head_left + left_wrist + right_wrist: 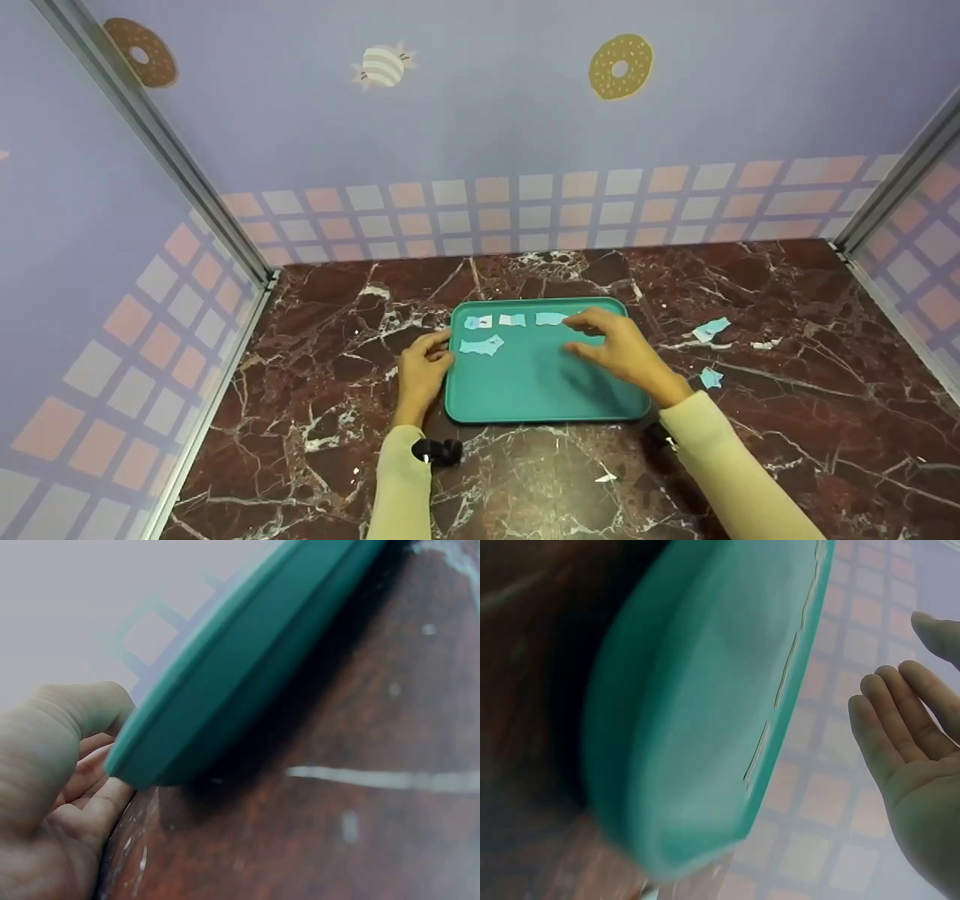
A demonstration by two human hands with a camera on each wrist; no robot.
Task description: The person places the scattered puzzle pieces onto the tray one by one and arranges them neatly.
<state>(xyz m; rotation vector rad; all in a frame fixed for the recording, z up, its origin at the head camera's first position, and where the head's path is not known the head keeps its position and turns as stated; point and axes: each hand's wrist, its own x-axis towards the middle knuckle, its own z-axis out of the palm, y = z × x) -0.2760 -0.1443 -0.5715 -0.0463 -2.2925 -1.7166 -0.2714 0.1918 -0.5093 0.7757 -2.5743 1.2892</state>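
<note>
A green tray (540, 382) lies on the marbled table with several torn pale-blue paper pieces on it. Three of them, including the rightmost piece (551, 319), line up along its far rim; a longer curved scrap (481, 346) sits below at the left. My left hand (424, 371) grips the tray's left edge, its thumb at the rim and fingers lower down in the left wrist view. Over the tray's right side hovers my right hand (619, 349), fingers spread from the thumb, holding nothing. The right wrist view shows its bare palm (922, 795).
Right of the tray lie more torn scraps: a blue and white piece (710, 330), a small white bit (766, 345) and a blue piece (711, 377). A white scrap (606, 478) lies near the front. Patterned walls (487, 135) enclose the table's back and sides.
</note>
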